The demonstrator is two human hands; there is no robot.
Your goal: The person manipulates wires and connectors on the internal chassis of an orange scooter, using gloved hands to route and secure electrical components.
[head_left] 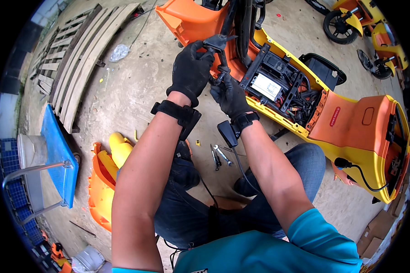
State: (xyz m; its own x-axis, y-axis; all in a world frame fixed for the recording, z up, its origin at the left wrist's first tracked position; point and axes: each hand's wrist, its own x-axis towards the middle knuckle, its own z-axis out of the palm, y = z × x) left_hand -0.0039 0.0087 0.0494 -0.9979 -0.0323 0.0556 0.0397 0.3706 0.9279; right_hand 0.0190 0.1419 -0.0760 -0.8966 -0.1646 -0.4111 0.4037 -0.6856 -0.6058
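Observation:
Both my hands wear black gloves and are raised beside the front of an orange and yellow scooter. My left hand is closed on a dark grey, angular part, its fingers curled round the near side. Just below and to the right, my right hand has its fingers bent together near a black cable-like piece that hangs from that part. What exactly the right fingers pinch is hard to tell, black against black. Behind the hands rise the scooter's black steering column and an orange front panel.
The scooter's open body shows a black box with a white label and bundled wires. Wrenches lie on the concrete between my feet. Orange and yellow panels, a blue cart and wooden pallets stand left.

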